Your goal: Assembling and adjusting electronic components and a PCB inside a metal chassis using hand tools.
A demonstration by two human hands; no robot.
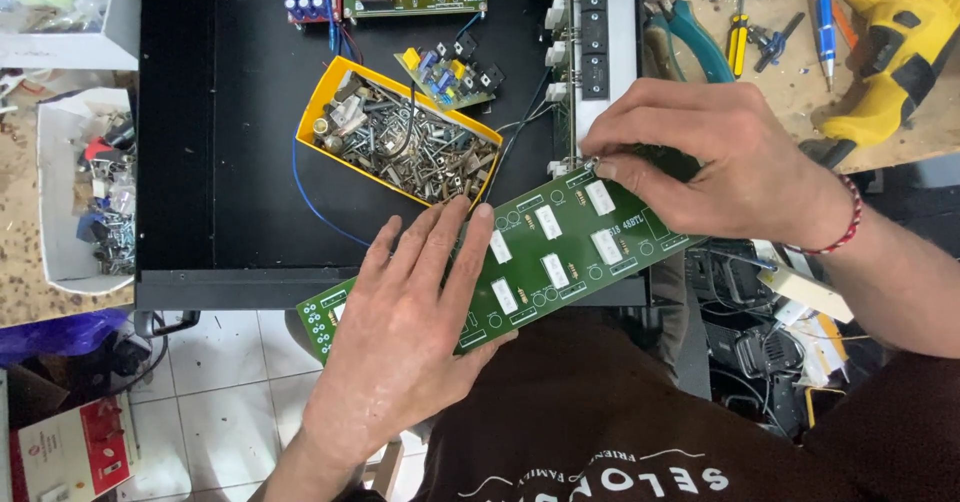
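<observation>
Left hand (410,332) lying flat, fingers spread, pinning the green circuit board (540,252) over the black chassis (230,142) edge, right hand (710,157) pinching its far corner; seating step, next needing careful alignment.

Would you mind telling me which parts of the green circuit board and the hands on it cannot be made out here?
Head view:
- Left stretch of the green circuit board: covered by the left hand lying flat on it.
- Board's upper right corner: hidden under the right hand.
- What the right fingertips pinch: too small to tell.
- Parts in the yellow tray: too jumbled to identify singly.
</observation>
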